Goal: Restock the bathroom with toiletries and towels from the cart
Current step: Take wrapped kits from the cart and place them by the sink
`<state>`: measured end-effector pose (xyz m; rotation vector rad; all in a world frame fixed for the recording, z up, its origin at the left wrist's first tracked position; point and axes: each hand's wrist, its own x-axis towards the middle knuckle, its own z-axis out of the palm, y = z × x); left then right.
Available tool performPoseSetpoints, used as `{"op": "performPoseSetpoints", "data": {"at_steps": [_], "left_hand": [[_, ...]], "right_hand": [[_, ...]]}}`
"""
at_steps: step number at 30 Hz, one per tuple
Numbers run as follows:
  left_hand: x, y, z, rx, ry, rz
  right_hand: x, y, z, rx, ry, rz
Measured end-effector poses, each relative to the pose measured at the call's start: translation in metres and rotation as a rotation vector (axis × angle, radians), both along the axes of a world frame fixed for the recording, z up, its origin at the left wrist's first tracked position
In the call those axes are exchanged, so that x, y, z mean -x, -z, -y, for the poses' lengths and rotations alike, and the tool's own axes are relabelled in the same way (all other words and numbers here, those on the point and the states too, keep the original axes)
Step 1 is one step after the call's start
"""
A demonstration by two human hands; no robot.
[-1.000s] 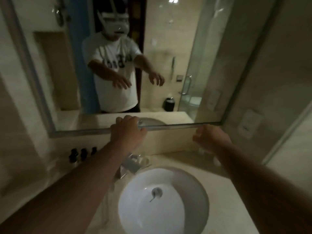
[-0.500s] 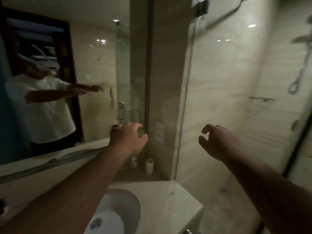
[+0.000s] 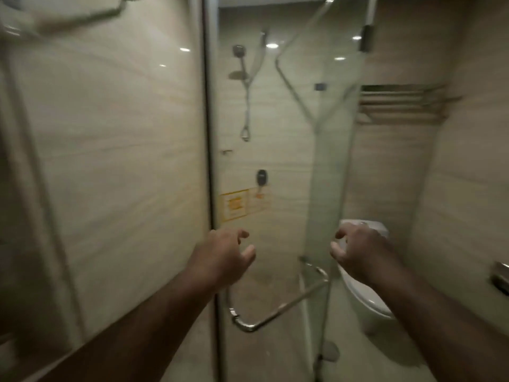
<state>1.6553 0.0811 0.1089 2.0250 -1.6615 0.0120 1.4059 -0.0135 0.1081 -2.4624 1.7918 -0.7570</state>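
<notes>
Toilet [image 3: 366,288] right of shower door [image 3: 316,166] (handle [image 3: 275,310] low).

Both arms reach toward a clear glass shower door [image 3: 275,188]; the left hand [image 3: 220,257] and right hand [image 3: 360,255] hang loosely curled, holding nothing.

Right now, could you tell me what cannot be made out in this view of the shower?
Head view only:
Yellow sticker: print too blurred to read.
Wall rack: motion blur; whether it holds towels cannot be told.
Toilet: partly hidden behind the right hand and forearm.
Metal fitting: cut off by the right edge.
</notes>
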Motion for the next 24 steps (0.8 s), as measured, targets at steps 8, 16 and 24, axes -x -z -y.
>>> {"op": "performPoseSetpoints", "data": {"at_steps": [8,16,24], "left_hand": [[0.165,0.005,0.135,-0.035,0.421,0.007],[0.303,0.022,0.229,-0.088,0.812,0.080],[0.424,0.044,0.248,-0.155,1.077,0.072]], "right_hand": [[0.207,-0.006,0.011,-0.079,0.519,-0.015],[0.320,-0.017,-0.006,-0.226,0.838,-0.027],[0.385,-0.001,-0.052,-0.329,1.113,-0.052]]}}
